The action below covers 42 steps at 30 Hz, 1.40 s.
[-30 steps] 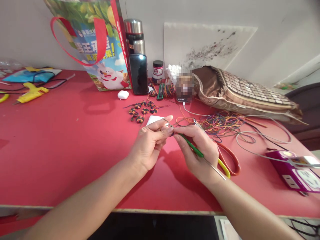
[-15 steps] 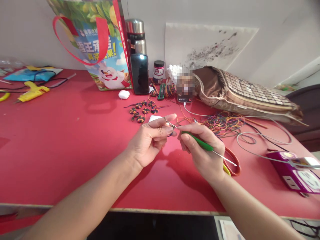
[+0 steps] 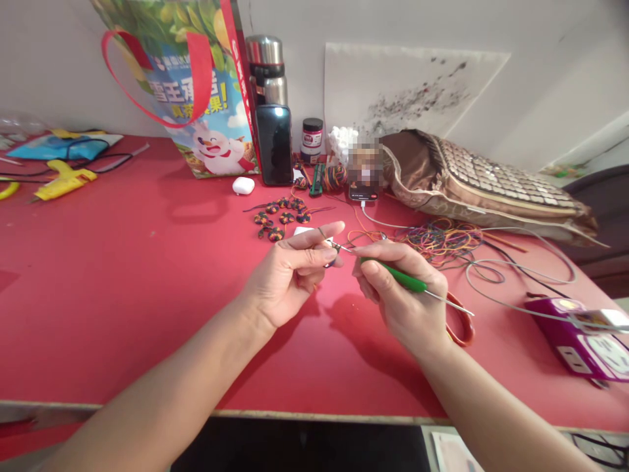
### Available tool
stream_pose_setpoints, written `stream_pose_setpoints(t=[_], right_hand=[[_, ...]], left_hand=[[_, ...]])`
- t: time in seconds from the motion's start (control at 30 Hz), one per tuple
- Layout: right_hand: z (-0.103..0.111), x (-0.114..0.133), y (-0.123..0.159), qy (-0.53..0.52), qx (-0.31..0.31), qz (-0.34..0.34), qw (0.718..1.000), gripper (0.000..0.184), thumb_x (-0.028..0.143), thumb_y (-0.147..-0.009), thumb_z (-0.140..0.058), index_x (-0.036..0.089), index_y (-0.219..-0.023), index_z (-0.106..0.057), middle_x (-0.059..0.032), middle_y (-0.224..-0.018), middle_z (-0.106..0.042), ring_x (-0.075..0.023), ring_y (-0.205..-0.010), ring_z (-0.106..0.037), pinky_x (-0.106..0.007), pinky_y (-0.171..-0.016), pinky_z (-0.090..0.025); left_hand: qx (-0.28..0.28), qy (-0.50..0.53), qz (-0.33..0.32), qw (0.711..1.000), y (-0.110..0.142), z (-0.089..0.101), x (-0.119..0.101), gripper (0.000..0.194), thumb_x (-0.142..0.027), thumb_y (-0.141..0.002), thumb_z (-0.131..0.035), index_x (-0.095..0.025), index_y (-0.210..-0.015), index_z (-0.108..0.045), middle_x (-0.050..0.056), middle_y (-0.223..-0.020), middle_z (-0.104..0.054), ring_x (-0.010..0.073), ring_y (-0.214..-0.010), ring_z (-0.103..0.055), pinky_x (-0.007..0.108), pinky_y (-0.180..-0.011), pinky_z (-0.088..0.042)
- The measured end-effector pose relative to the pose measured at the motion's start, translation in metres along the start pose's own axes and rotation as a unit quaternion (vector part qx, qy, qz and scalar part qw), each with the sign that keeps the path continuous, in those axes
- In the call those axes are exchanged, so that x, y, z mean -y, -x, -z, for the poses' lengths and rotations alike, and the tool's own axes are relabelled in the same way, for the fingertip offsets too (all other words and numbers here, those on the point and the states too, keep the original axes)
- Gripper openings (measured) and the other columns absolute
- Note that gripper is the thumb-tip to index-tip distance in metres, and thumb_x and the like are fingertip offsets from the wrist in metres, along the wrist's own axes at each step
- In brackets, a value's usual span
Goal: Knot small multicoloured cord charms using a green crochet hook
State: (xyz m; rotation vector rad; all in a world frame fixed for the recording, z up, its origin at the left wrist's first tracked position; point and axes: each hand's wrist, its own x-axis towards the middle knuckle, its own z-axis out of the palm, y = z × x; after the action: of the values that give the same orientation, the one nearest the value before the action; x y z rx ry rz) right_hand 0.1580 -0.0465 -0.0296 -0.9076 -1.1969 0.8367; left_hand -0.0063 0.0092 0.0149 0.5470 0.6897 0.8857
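My left hand (image 3: 289,272) pinches a small dark piece of crochet work (image 3: 334,252) between thumb and fingers, and a strand of yarn passes over its raised index finger. A crochet hook with a green handle (image 3: 400,276) is gripped in my right hand (image 3: 407,288). Its thin metal tip reaches the crochet work, while the other metal end sticks out past the hand to the right. Several round multicoloured crocheted pieces (image 3: 276,233) lie on the table beyond my left hand. A white object (image 3: 305,231) is partly hidden behind that hand.
Red-handled scissors (image 3: 464,321) lie partly under my right hand. Tangled coloured yarn (image 3: 437,242) spreads to the right, near a purple power strip (image 3: 565,334). At the back of the red table (image 3: 122,295) stand a phone (image 3: 274,145), a shopping bag (image 3: 216,147) and a sequined bag (image 3: 491,183).
My right hand has drawn back to the right with the crochet hook, baring the metal shaft between the hands. My left hand still pinches the crochet work, its index finger more extended.
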Motion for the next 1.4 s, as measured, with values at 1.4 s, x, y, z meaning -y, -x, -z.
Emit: stream_pose_setpoints(t=[1.4], right_hand=[[0.031, 0.022, -0.018, -0.098, 0.138, -0.064, 0.984, 0.013, 0.035, -0.085, -0.090, 0.022, -0.086, -0.088, -0.0032, -0.061, -0.068, -0.0134, -0.055, -0.055, -0.028, -0.051, -0.041]], left_hand=[[0.191, -0.122, 0.179, 0.957, -0.007, 0.015, -0.012, 0.030, -0.010, -0.050, -0.068, -0.017, -0.072, -0.087, -0.002, -0.046, -0.038, 0.0050, -0.046, -0.021, 0.024, -0.044, -0.007]])
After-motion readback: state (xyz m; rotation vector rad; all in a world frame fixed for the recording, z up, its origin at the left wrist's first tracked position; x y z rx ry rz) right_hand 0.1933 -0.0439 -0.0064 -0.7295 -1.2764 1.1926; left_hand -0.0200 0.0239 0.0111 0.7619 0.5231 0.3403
